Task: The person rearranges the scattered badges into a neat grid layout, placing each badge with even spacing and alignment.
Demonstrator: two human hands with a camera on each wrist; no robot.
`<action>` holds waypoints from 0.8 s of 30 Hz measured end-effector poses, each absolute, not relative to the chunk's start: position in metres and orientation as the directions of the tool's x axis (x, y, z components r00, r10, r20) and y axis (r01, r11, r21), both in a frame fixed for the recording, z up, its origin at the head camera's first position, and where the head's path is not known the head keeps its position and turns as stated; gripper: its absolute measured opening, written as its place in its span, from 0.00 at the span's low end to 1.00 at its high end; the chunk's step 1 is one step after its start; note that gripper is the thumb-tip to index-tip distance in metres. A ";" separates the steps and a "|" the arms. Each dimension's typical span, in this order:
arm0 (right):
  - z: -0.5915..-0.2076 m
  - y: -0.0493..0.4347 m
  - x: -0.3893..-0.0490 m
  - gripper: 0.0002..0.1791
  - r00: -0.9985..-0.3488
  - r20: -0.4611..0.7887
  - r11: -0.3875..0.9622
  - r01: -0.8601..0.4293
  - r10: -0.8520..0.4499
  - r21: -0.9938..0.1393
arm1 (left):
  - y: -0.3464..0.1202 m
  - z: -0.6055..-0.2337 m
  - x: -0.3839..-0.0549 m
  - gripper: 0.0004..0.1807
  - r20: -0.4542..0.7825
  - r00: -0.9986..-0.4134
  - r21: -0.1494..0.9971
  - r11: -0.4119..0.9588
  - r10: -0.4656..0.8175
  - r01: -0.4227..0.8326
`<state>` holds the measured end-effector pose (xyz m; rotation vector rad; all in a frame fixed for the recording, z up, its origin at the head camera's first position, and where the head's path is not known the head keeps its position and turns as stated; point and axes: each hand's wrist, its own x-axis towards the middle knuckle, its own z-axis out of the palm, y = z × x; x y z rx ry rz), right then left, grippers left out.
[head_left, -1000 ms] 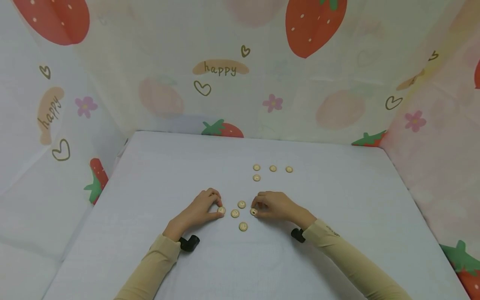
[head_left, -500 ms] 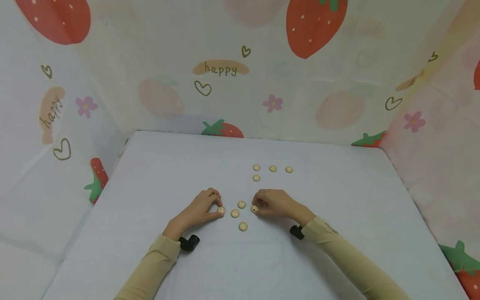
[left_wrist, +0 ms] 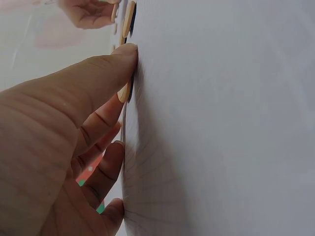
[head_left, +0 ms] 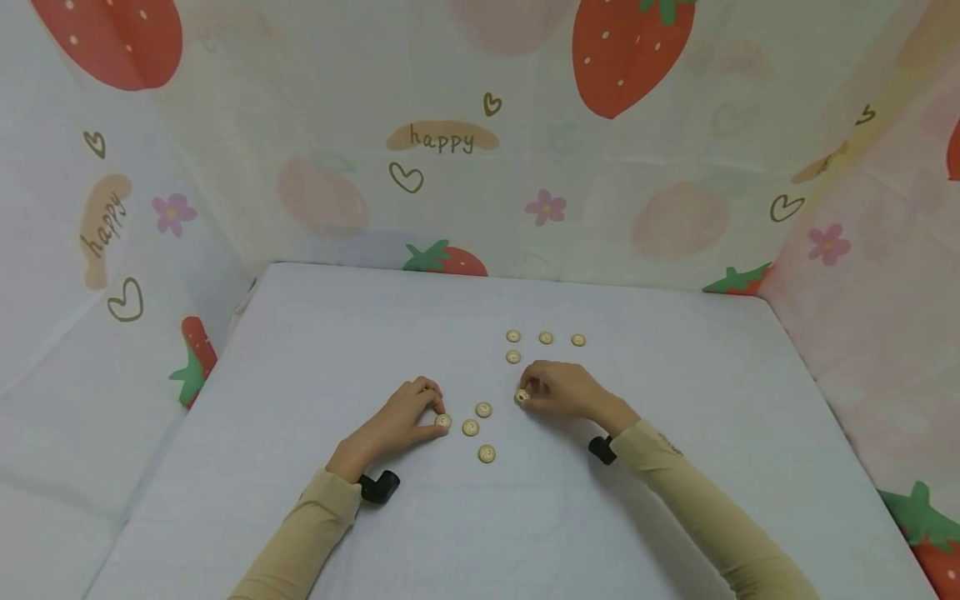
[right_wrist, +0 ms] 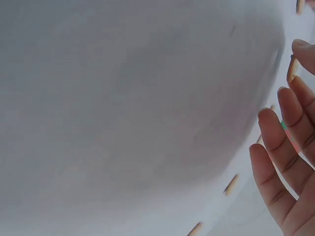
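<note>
Between the thumb and index finger of my left hand (head_left: 402, 419) is a small round wooden disc (head_left: 443, 422) with a mark on its face, low at the white tabletop. The left wrist view shows this disc (left_wrist: 124, 93) edge-on beneath the thumb. My right hand (head_left: 567, 390) pinches another disc (head_left: 522, 397) by its edge with thumb and fingertip. In the right wrist view that disc (right_wrist: 292, 69) is tilted, and the other fingers are extended. Three loose discs lie between the hands: one farther back (head_left: 483, 410), a middle one (head_left: 470, 427) and a nearer one (head_left: 487, 454).
Beyond the right hand, three discs form a row, left (head_left: 513, 336), middle (head_left: 546, 337) and right (head_left: 578, 340), with a single disc (head_left: 513, 357) in front of the left one. Strawberry-print cloth (head_left: 450, 208) walls the white table (head_left: 337, 317) at back and sides.
My right hand has moved away from me and slightly right, carrying its disc toward the far row. The left hand and the loose discs have stayed in place.
</note>
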<state>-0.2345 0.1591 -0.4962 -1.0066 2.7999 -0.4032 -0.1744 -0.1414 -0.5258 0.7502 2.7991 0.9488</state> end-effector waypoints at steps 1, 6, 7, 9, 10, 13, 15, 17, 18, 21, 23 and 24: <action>-0.496 0.161 -0.236 0.11 -0.772 -0.037 0.744 -0.597 -0.634 -0.300 | -0.141 -0.526 -0.174 0.11 0.067 -0.875 0.593 0.687 0.479 0.421; -0.499 0.170 -0.243 0.11 -0.798 -0.032 0.765 -0.564 -0.602 -0.310 | -0.142 -0.526 -0.174 0.11 0.061 -0.877 0.592 0.690 0.477 0.417; -0.499 0.171 -0.245 0.11 -0.803 -0.035 0.770 -0.556 -0.594 -0.312 | -0.142 -0.526 -0.174 0.11 0.059 -0.877 0.592 0.691 0.476 0.415; -0.501 0.174 -0.247 0.11 -0.813 -0.037 0.778 -0.542 -0.581 -0.317 | -0.141 -0.527 -0.174 0.11 0.057 -0.878 0.591 0.693 0.475 0.413; -0.502 0.176 -0.248 0.11 -0.817 -0.038 0.782 -0.536 -0.575 -0.319 | -0.141 -0.527 -0.175 0.11 0.057 -0.879 0.590 0.694 0.474 0.412; -0.503 0.180 -0.251 0.12 -0.831 -0.036 0.793 -0.515 -0.555 -0.324 | -0.141 -0.529 -0.175 0.11 0.055 -0.881 0.590 0.696 0.470 0.408; -0.504 0.183 -0.252 0.12 -0.837 -0.026 0.796 -0.511 -0.547 -0.324 | -0.141 -0.530 -0.175 0.11 0.053 -0.882 0.591 0.698 0.467 0.405; -0.503 0.186 -0.254 0.12 -0.843 -0.015 0.802 -0.505 -0.537 -0.321 | -0.141 -0.531 -0.175 0.11 0.050 -0.883 0.591 0.699 0.467 0.403; -0.503 0.187 -0.255 0.12 -0.847 -0.012 0.805 -0.501 -0.532 -0.319 | -0.142 -0.531 -0.175 0.11 0.051 -0.883 0.589 0.700 0.467 0.404; -0.501 0.189 -0.257 0.13 -0.858 -0.008 0.814 -0.485 -0.514 -0.319 | -0.142 -0.531 -0.176 0.11 0.057 -0.881 0.591 0.695 0.470 0.409; -0.500 0.190 -0.259 0.14 -0.864 -0.009 0.820 -0.475 -0.504 -0.320 | -0.141 -0.530 -0.175 0.11 0.067 -0.879 0.594 0.690 0.471 0.415; -0.499 0.190 -0.259 0.15 -0.867 -0.008 0.823 -0.470 -0.498 -0.319 | -0.141 -0.530 -0.175 0.11 0.078 -0.878 0.594 0.686 0.472 0.421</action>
